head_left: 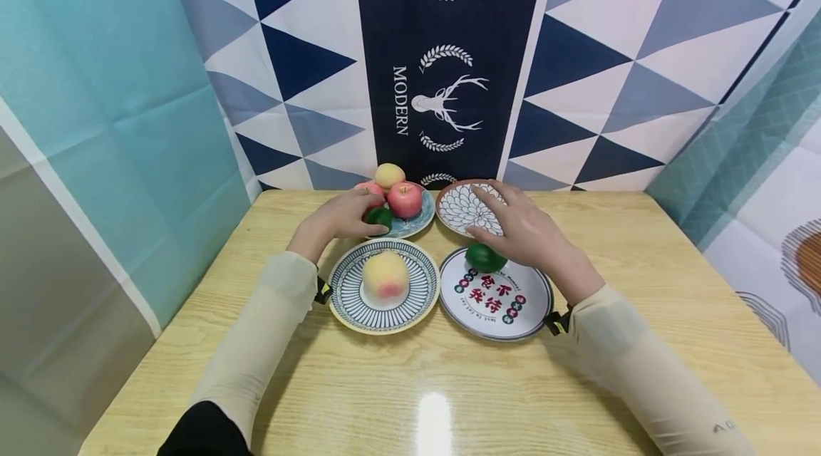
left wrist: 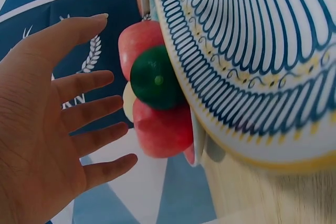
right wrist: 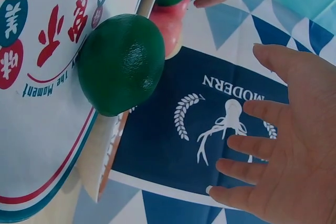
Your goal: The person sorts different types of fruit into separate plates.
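My left hand (head_left: pixel 345 215) hovers with fingers spread at the left of the blue back-left plate (head_left: pixel 420 223). On that plate are a dark green, smooth fruit (left wrist: pixel 156 77), red apples (head_left: pixel 405 200) and a yellow peach (head_left: pixel 389 175); in the left wrist view a gap shows between my fingers and the fruit. My right hand (head_left: pixel 529 231), also spread and holding nothing, is above the right-hand plates. Close below its thumb, another dark green fruit (right wrist: pixel 123 64) lies on the white plate with red characters (head_left: pixel 463 308). The right wrist view shows that fruit apart from my palm.
A larger yellow-pink peach (head_left: pixel 385 274) sits on the blue-striped front-left plate (head_left: pixel 346 303). Behind the white plate is a brown-rimmed plate with a petal pattern (head_left: pixel 468 206), partly covered by my right hand. A patterned cloth (head_left: pixel 449 85) hangs behind the wooden table (head_left: pixel 359 392).
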Tool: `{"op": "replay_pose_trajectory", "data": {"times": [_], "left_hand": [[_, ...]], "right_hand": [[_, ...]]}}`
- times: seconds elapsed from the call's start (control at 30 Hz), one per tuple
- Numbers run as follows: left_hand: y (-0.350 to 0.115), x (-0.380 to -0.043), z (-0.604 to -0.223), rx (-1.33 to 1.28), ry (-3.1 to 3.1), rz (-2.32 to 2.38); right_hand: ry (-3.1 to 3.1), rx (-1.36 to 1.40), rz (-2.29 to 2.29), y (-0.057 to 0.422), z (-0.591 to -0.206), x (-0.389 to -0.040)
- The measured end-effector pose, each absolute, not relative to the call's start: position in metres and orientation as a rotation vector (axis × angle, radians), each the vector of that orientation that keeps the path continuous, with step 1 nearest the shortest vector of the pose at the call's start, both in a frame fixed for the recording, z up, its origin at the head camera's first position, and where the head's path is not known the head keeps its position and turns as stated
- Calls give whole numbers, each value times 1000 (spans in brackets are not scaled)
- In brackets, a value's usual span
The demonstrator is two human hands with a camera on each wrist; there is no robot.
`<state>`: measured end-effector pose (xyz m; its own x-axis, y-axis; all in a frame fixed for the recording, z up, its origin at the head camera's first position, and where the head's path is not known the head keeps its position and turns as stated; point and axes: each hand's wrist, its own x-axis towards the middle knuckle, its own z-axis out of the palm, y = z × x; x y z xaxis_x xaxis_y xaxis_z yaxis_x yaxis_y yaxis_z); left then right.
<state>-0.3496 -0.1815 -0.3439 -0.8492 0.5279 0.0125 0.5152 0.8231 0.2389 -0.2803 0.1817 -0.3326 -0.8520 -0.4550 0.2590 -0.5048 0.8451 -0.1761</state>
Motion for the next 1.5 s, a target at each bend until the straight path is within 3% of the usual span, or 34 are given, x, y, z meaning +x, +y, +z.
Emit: {"op": "replay_pose_trajectory", "data": {"times": [1.5], "left_hand": [[-156,-368,-359,1071,2843,167]], "right_hand": [[-2858,686,385,190,-332,-278]]}}
